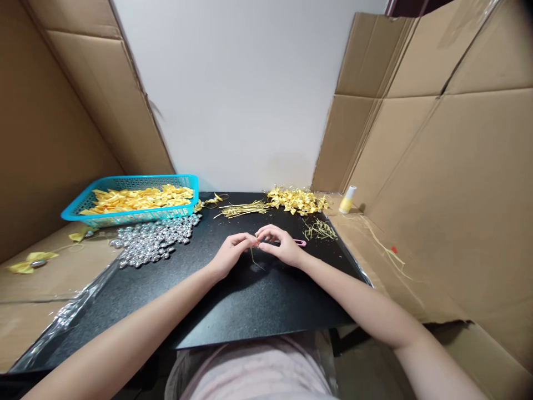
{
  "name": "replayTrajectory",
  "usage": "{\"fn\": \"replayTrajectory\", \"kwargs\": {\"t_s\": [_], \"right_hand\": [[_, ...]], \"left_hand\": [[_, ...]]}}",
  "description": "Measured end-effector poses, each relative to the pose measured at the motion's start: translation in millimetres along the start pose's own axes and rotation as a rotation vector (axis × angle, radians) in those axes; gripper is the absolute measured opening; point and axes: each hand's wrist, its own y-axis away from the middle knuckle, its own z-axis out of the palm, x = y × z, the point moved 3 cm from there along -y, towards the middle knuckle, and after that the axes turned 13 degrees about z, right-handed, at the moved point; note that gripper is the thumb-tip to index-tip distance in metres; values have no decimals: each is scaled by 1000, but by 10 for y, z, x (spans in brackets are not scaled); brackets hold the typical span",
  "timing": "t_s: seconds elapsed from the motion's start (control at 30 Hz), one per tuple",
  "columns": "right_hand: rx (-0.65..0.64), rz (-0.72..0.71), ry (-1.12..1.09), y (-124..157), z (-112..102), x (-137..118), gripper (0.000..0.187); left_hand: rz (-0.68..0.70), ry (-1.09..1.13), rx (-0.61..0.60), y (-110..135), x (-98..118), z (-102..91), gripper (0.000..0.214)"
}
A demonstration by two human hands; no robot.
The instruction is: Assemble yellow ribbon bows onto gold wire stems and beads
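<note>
left hand (234,253) and right hand (283,247) pinch thin yellow strand (252,256), fingertips meeting; light, close grip seems best, dangling end clear of fingers.

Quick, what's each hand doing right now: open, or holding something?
Left hand: closed, fingertips pinching a thin yellow string.
Right hand: fingers curled, tips close against the left's; what they grip is too small to tell.
</note>
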Motion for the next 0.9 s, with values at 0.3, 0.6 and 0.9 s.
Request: {"fn": "replayTrajectory", "kwargs": {"t_s": [0.3,0.6,0.9], "right_hand": [[-66,0,141,29,30,-62,11],[33,-3,85,22,26,-50,14],[41,37,-17,9,20,-48,23]], "left_hand": [[-81,99,26,-4,-63,3,17],[-107,206,-19,-15,-48,38,20],[-97,257,-63,-16,-34,60,19]]}}
